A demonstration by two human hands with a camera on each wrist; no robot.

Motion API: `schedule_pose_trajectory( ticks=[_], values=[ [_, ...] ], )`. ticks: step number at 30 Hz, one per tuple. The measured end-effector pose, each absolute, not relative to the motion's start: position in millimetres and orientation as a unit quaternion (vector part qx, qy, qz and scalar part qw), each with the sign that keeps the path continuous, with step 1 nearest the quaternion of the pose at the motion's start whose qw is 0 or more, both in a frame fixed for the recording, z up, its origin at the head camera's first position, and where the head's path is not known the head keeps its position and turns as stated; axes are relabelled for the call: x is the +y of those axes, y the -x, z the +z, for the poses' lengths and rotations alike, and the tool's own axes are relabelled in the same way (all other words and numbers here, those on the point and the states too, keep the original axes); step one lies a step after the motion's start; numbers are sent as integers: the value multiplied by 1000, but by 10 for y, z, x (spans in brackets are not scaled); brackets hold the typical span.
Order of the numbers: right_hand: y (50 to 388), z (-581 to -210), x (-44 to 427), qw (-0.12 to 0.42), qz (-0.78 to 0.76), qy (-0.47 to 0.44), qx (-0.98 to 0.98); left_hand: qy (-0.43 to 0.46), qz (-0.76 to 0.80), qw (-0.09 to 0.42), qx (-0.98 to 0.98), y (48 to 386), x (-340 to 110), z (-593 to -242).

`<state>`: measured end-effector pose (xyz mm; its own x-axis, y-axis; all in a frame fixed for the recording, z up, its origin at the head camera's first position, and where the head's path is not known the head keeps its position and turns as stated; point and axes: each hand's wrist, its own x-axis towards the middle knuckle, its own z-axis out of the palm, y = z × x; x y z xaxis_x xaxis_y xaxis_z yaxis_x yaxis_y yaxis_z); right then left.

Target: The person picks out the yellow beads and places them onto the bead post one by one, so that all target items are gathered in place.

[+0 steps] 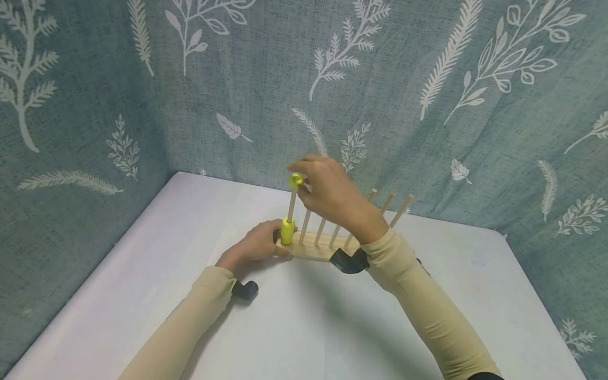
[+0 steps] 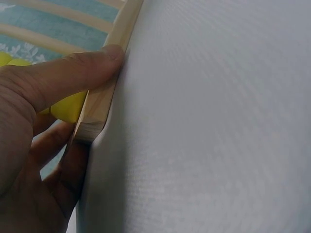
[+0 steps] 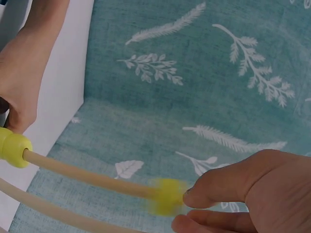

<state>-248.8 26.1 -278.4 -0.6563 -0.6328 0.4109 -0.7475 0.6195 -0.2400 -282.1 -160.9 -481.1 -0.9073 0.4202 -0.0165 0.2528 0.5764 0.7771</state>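
Observation:
A wooden base [image 1: 311, 252] with a row of upright pegs stands on the table. My left hand [image 1: 258, 241] grips its left end, thumb [image 2: 92, 68] on the front edge and other fingers behind. Yellow beads [image 1: 287, 231] sit low on the leftmost peg [image 1: 292, 206], seen also in the right wrist view [image 3: 14, 148]. Another yellow bead [image 1: 296, 180], blurred in the right wrist view [image 3: 167, 196], is around that peg's top. My right hand [image 1: 332, 195] is beside it, fingers apart and tips [image 3: 192, 198] at the bead's edge; the bead lies just beyond them.
The other pegs [image 1: 401, 210] rise bare to the right, partly behind my right hand and wrist. A white table [image 1: 266, 327] extends around the base. Behind and to the left hangs a teal curtain [image 1: 266, 89] with white leaf prints. Dark devices [image 1: 349, 261] are on both wrists.

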Motion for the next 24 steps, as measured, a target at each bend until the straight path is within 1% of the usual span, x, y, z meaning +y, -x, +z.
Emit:
schedule_pose_trajectory(
  ticks=[5,8,18,24],
  values=[
    [2463,-2779,284,139,201,-388,-889,-194,419,101,881,2818,-1607,-4795],
    [2441,-2774,313,145,211,-395,-882,-196,415,99,883,2821,-1611,-4784],
    [2301,-2749,504,199,249,-427,-846,-197,411,97,885,2836,-1616,-4791],
    [2171,-2688,744,234,271,-420,-834,-197,411,98,885,2823,-1594,-4785]
  ],
)
